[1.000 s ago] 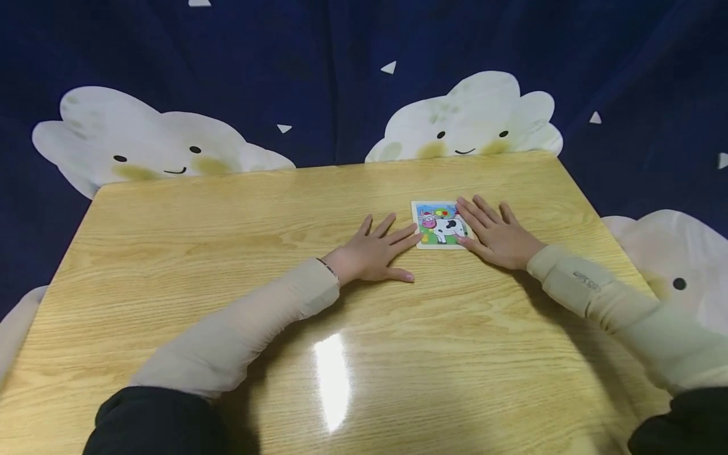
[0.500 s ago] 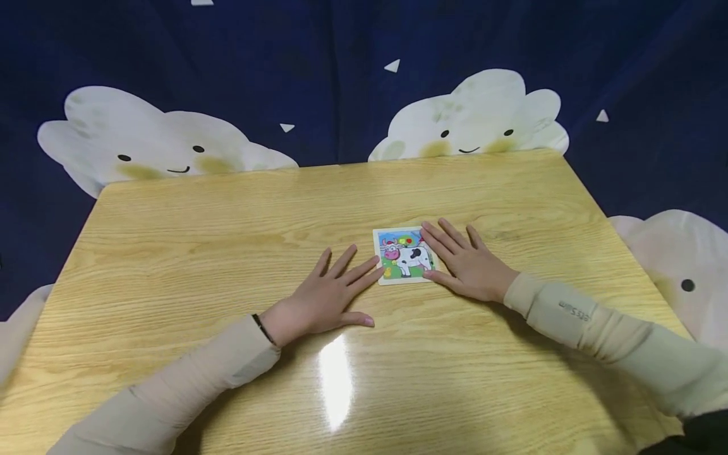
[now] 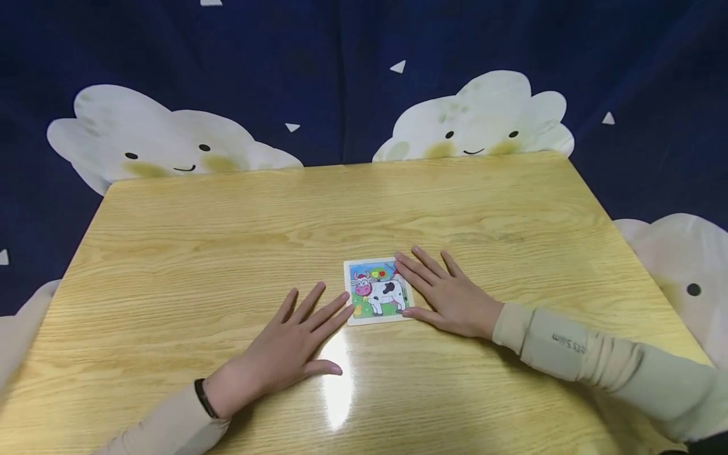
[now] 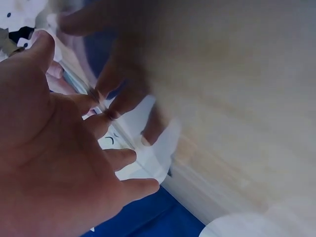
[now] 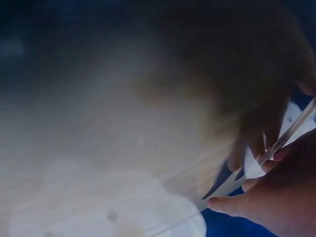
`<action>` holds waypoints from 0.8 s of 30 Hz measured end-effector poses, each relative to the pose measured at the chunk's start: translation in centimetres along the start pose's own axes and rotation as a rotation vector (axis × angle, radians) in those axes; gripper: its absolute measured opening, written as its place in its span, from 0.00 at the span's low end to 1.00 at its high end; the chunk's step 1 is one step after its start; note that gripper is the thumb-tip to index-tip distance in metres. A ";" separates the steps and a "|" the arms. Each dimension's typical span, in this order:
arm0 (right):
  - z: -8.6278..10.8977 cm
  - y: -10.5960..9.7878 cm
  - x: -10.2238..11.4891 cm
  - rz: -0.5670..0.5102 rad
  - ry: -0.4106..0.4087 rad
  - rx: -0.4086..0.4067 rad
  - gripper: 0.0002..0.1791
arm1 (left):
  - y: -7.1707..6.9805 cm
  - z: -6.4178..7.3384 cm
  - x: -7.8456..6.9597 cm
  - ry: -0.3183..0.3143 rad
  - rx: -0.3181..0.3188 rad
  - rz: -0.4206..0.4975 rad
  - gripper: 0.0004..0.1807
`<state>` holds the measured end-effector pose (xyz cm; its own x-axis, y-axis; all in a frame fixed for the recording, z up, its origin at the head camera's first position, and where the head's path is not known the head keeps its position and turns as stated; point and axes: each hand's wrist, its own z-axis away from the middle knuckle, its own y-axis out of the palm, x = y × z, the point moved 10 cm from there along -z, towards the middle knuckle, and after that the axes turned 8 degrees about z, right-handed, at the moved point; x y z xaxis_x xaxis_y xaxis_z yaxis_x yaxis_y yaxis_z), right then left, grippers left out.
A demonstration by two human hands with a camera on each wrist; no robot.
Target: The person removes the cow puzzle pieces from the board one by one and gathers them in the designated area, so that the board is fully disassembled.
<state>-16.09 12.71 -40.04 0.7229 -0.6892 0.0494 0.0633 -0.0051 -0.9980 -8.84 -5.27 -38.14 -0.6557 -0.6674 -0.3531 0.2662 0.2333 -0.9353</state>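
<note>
A square cow picture puzzle [image 3: 378,291] with a white border lies flat on the wooden table, in the middle of the head view. My left hand [image 3: 284,351] has its fingers straight and spread, and two fingertips touch the puzzle's left edge. At the opposite side my right hand [image 3: 452,297] lies with straight fingers over the right edge, covering part of that border. The left wrist view shows the left palm [image 4: 59,153] with extended fingers above the glossy tabletop. Dim and partly cut off, the right hand [image 5: 276,197] shows in the right wrist view beside the thin puzzle edge [image 5: 291,133].
The wooden table [image 3: 227,234] reaches back to a dark blue curtain [image 3: 341,63] printed with white clouds. A bright light reflection lies on the tabletop in front of the puzzle, near the left hand.
Both hands have slid the cow puzzle across the table, toward me and to the left. The fingers have stayed straight against its two sides.
</note>
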 end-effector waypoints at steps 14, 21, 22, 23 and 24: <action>1.0 -0.3 4.2 0.015 -0.087 -0.025 0.43 | 0.3 4.5 -1.5 0.024 -0.131 -0.105 0.46; 1.3 -0.6 4.8 0.031 -0.113 -0.032 0.43 | 0.3 5.2 -1.9 0.027 -0.146 -0.106 0.46; 1.3 -0.6 4.8 0.027 -0.117 -0.031 0.43 | 0.3 5.2 -1.9 0.026 -0.141 -0.101 0.46; 1.2 -0.7 4.8 0.022 -0.118 -0.026 0.43 | 0.4 5.2 -2.0 0.027 -0.134 -0.096 0.46; 1.2 -0.9 4.7 0.012 -0.116 -0.020 0.43 | 0.4 5.2 -2.1 0.026 -0.125 -0.087 0.46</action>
<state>-11.92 10.34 -38.86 0.7982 -0.6010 0.0404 0.0413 -0.0123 -0.9991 -3.67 -7.46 -37.62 -0.6911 -0.6706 -0.2697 0.1185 0.2630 -0.9575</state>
